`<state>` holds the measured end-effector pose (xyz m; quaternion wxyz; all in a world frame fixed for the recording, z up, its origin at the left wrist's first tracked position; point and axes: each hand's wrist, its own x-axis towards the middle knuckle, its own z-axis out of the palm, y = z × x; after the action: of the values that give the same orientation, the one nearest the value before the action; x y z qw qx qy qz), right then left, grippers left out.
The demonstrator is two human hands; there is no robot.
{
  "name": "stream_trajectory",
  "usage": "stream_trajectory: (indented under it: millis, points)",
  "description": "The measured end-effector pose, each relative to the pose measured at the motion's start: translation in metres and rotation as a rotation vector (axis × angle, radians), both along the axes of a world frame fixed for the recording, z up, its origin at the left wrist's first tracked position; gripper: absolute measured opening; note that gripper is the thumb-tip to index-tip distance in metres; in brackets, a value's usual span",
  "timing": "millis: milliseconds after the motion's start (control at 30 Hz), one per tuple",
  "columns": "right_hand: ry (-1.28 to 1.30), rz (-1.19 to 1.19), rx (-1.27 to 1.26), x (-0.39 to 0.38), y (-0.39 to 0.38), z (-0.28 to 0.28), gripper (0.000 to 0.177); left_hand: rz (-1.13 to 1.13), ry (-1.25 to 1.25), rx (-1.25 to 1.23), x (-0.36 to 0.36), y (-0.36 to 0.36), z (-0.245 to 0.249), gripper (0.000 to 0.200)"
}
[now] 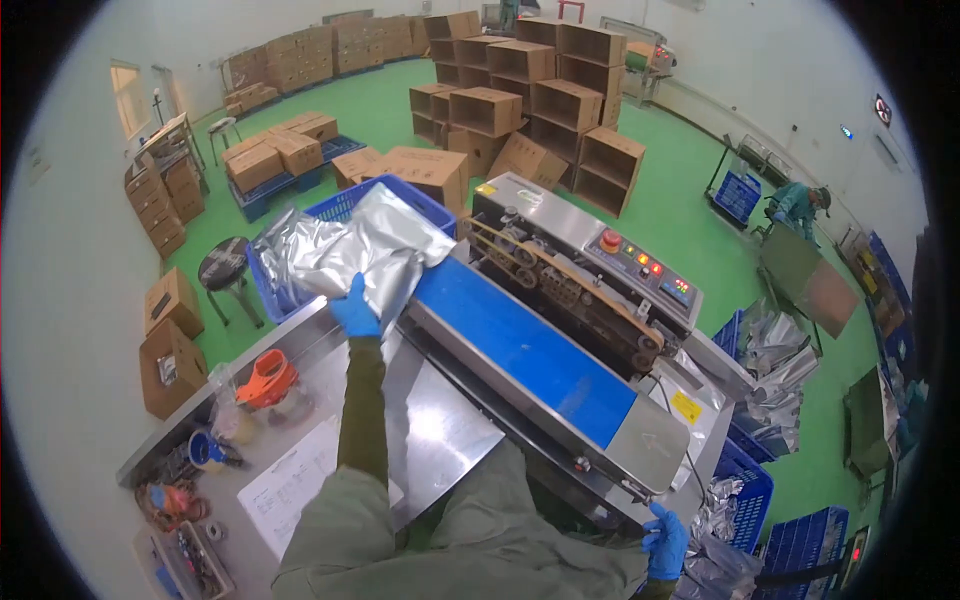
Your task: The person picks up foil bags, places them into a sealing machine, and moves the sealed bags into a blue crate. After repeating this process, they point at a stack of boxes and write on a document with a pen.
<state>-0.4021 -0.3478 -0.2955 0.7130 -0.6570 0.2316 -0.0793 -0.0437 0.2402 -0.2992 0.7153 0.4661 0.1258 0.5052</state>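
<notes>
My left hand (356, 308), in a blue glove, grips the near edge of a large silver foil bag (385, 240). The bag lies over a blue crate (420, 200) and reaches the far end of the blue conveyor belt (530, 350). More crumpled foil bags (285, 250) lie in that crate beside it. My right hand (665, 541), also gloved, is by the belt's near end, with its fingers loosely bent and apart and nothing seen in them. Beyond the belt stands a band sealing machine (580, 270) with lit displays.
An orange tape dispenser (268, 378), a written sheet (295, 490) and a small bin of tools (190, 560) sit on the steel table (440, 440). Blue crates with foil bags (745, 490) stand at right. Open cartons (490, 110) are stacked behind. A co-worker (797, 208) bends at far right.
</notes>
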Motion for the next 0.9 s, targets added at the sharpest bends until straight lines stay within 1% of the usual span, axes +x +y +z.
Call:
stream_trajectory:
  millis: [33, 67, 100, 167, 200, 267, 333, 367, 400, 433, 467, 500, 533, 567, 600, 633, 667, 700, 733, 767, 833, 867, 900]
  points:
    - [0.038, 0.011, 0.02, -0.003, -0.004, -0.004, 0.039, 0.112, -0.005, 0.047, -0.025, -0.018, 0.035, 0.06]
    - [0.084, 0.026, 0.039, -0.006, -0.008, -0.006, 0.041, 0.085, -0.111, 0.044, -0.033, -0.014, 0.04, 0.066]
    - [0.084, 0.021, 0.026, -0.008, -0.007, -0.004, 0.041, 0.054, -0.138, 0.071, -0.052, -0.02, 0.07, 0.068]
    - [0.084, 0.004, 0.037, -0.006, -0.014, -0.013, 0.039, 0.091, -0.304, 0.087, -0.07, -0.032, 0.128, 0.065]
    - [0.064, -0.018, 0.049, -0.007, -0.016, -0.016, 0.037, -0.016, -0.306, 0.033, -0.066, -0.022, 0.147, 0.068]
    - [0.084, -0.016, 0.022, -0.003, -0.012, -0.011, 0.038, 0.13, -0.417, 0.176, -0.035, -0.006, 0.189, 0.054]
    - [0.085, -0.025, 0.016, 0.003, -0.007, -0.007, 0.038, 0.106, -0.273, 0.154, 0.017, 0.037, 0.208, 0.058]
    - [0.05, -0.022, -0.04, 0.004, 0.003, 0.002, 0.038, 0.091, -0.201, 0.146, 0.044, 0.058, 0.218, 0.06]
    - [0.057, 0.007, -0.018, 0.007, 0.003, 0.006, 0.036, -0.104, 0.419, 0.024, 0.075, 0.096, 0.219, 0.056]
    - [0.065, 0.004, 0.01, 0.006, 0.005, 0.008, 0.035, -0.057, 0.637, 0.216, 0.102, 0.12, 0.211, 0.055]
    - [0.053, 0.014, -0.008, 0.003, 0.009, 0.009, 0.033, 0.09, 0.716, 0.583, 0.112, 0.143, 0.19, 0.054]
    - [0.047, -0.017, -0.026, -0.002, 0.011, 0.014, 0.032, 0.149, 0.71, 0.871, 0.104, 0.149, 0.172, 0.053]
    - [0.106, -0.028, 0.047, -0.007, 0.007, 0.017, 0.03, 0.111, 0.671, 1.034, 0.098, 0.144, 0.164, 0.052]
    - [0.045, -0.037, 0.0, -0.016, 0.004, 0.017, 0.031, -0.005, 0.577, 1.074, 0.092, 0.131, 0.157, 0.052]
    - [0.001, -0.069, 0.011, -0.027, -0.003, 0.014, 0.03, -0.156, 0.48, 1.041, 0.089, 0.111, 0.156, 0.051]
    - [0.112, -0.188, 0.084, -0.04, -0.017, 0.014, 0.027, -0.338, 0.4, 0.964, 0.079, 0.085, 0.15, 0.05]
    - [0.034, -0.297, 0.03, -0.055, -0.034, -0.005, 0.025, -0.507, 0.348, 0.899, 0.07, 0.06, 0.144, 0.05]
    - [0.094, -0.375, -0.079, -0.073, -0.053, -0.028, 0.026, -0.653, 0.31, 0.866, 0.053, 0.044, 0.135, 0.049]
    - [0.207, -0.576, -0.156, -0.082, -0.068, -0.032, 0.027, -0.776, 0.28, 0.876, 0.037, 0.035, 0.13, 0.049]
    - [0.217, -0.638, -0.135, -0.102, -0.095, -0.049, 0.027, -0.833, 0.259, 0.903, 0.027, 0.003, 0.138, 0.049]
    - [0.451, -0.802, -0.29, -0.138, -0.168, -0.098, 0.047, -0.876, 0.243, 1.141, -0.031, -0.042, 0.162, 0.053]
    - [0.408, -0.936, -0.398, -0.161, -0.225, -0.129, 0.056, -0.874, 0.226, 1.252, -0.057, -0.071, 0.174, 0.056]
    - [0.422, -0.983, -0.412, -0.172, -0.27, -0.147, 0.063, -0.866, 0.216, 1.253, -0.078, -0.086, 0.19, 0.056]
